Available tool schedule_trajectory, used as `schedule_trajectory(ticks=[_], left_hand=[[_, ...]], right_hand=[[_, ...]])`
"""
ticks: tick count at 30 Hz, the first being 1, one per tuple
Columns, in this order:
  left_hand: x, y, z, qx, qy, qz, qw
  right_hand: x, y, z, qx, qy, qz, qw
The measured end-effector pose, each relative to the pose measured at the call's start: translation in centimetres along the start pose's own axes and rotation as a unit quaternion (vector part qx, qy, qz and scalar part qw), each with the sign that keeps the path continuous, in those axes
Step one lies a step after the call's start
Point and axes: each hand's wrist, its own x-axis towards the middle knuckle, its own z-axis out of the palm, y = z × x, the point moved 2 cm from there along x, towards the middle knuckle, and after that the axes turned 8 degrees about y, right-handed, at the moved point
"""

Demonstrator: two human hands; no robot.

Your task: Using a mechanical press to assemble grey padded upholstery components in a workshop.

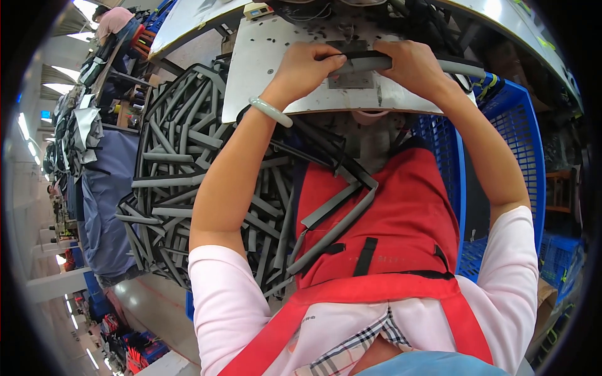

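A grey padded strip with a black edge (pixel 367 64) lies across the white work table (pixel 251 81), over a metal plate (pixel 354 80). My left hand (pixel 307 70) pinches it between thumb and fingers near its left end. Farther right, my right hand (pixel 411 66) is closed over the same strip, and the rest of it runs out past that hand to the right. Parts of the fingers on both hands are hidden. More grey and black strips (pixel 332 207) rest across my lap on the red apron (pixel 401 207).
A large pile of similar grey strips (pixel 182 150) lies to my left. On my right stands a blue plastic crate (pixel 530 144). Dark machine parts (pixel 351 9) sit at the table's far edge. A person (pixel 113 22) is in the far left background.
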Motion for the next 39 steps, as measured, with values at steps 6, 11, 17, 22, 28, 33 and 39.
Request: schedule_trajectory(ticks=[6,11,17,22,28,33,39], left_hand=[[1.1,-0.7,-0.1,0.009,-0.005,-0.022,1.000],[1.8,-1.1,-0.4,-0.002,0.008,0.015,1.000],[3.8,-1.6,0.4,-0.039,-0.006,0.021,0.999],[2.9,-1.5,0.1,-0.069,0.004,0.018,0.997],[2.7,-1.7,-2.2,-0.090,0.055,0.034,0.994],[-0.3,-1.5,-3.6,0.145,0.043,0.069,0.986],[-3.6,3.2,3.0,0.039,-0.074,0.030,0.996]], right_hand=[[0.5,1.1,1.4,-0.018,0.050,-0.022,0.998],[1.3,1.2,1.4,-0.017,0.044,-0.003,0.999],[3.5,3.5,2.3,-0.016,0.024,0.000,1.000],[2.9,2.6,2.0,-0.015,0.053,0.009,0.998],[3.2,2.4,-1.1,-0.044,-0.001,0.084,0.995],[-2.9,0.4,-0.5,0.028,0.130,-0.050,0.990],[-7.3,-11.3,1.5,0.145,0.105,-0.311,0.933]])
